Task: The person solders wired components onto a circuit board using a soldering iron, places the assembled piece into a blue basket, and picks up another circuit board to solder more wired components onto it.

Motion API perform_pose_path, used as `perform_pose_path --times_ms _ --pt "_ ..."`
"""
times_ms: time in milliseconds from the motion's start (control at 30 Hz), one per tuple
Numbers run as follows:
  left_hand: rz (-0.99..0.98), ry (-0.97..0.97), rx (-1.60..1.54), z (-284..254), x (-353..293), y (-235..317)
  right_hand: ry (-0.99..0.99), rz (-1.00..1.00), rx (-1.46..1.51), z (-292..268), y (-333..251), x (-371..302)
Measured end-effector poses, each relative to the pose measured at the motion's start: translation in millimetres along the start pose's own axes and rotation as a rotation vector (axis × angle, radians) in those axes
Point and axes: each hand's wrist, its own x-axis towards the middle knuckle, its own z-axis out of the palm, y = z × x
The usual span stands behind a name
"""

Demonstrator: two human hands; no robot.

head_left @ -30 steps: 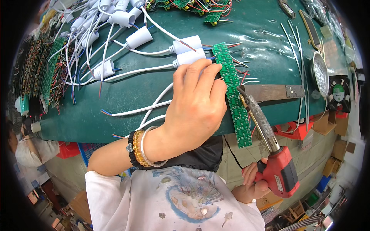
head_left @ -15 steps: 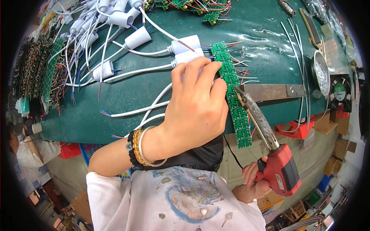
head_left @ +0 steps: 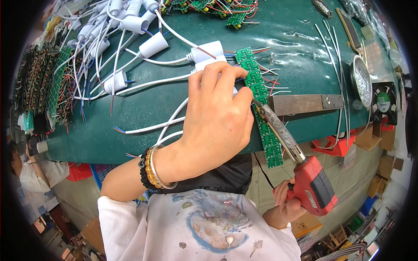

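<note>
My right hand (head_left: 285, 204) grips a red and black soldering gun (head_left: 314, 187). Its tip reaches the left edge of a long strip of green circuit boards (head_left: 257, 89), close to the fingertips of my left hand (head_left: 217, 115). Those fingers are bent and closed at the strip's left edge; what they pinch is hidden beneath them. A bit of white shows under the thumb side. Just beyond the knuckles lies a white cylindrical lamp holder (head_left: 207, 51), with another partly covered by the fingers. Red and white wires stick out from the strip's right side.
A flat metal bar (head_left: 300, 104) lies right of the strip. Farther right are long thin solder-like rods (head_left: 337, 74), a round metal dish (head_left: 362, 80) and a small black fan (head_left: 383, 103). More white lamp holders (head_left: 153, 45) with cables and wired boards (head_left: 41, 82) crowd the left.
The soldering gun's tip has moved left across the strip, toward my left fingertips. My left hand and the upper end of the strip have shifted slightly left.
</note>
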Motion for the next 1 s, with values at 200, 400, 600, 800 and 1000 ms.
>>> perform_pose_path --times_ms 200,400,600,800,1000 --pt "-0.006 -0.021 -0.007 -1 1 0 -0.016 0.068 0.168 -16 9 -14" --pt "-0.008 -0.025 -0.005 -1 0 0 0.026 -0.091 -0.114 -20 16 -15" --pt "-0.004 -0.016 0.001 0 -1 0 0.042 -0.089 -0.014 4 2 1" --pt "0.033 0.011 0.060 0 -1 3 0.070 -0.058 0.075 8 -1 1" --pt "0.141 0.133 0.180 -36 6 2 0.121 -0.056 0.177 0 5 -7"
